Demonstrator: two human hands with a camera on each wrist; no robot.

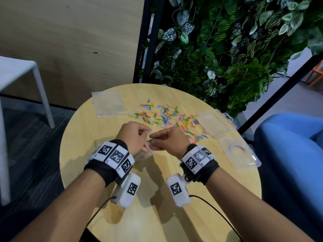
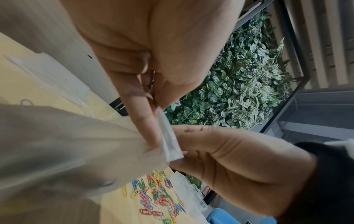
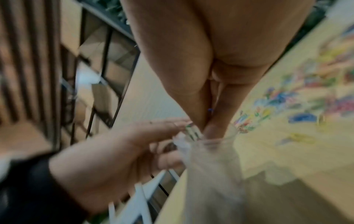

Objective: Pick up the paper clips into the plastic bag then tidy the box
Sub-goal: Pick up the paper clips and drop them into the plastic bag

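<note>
Round wooden table (image 1: 108, 198) is used as the work surface; everything is kept within arm's reach. Clear hinged box (image 1: 216, 124) is laid open and flat at the right edge, lid (image 1: 238, 151) nearer the person, presumably so it can be tidied last. A second flat clear bag (image 1: 108, 103) is left unused at the far left.

Paper clips (image 1: 167, 116) are spread in a loose multicoloured band across the far middle of the table, between the spare bag and the box. Most are not yet bagged, so the task is judged to be early.

Plastic bag (image 2: 57, 151) is held just above the near-centre of the table, hanging down, mouth up. Its rim is pinched between thumb and fingers of the left hand (image 1: 134, 137), so the mouth is kept open for loading. Bag is thin, translucent and creased.

Right hand (image 1: 169, 142) is held at the bag mouth, fingertips pressed together in a pinch. What is pinched is blurred; probably a few clips, green and blue tints seen.
</note>
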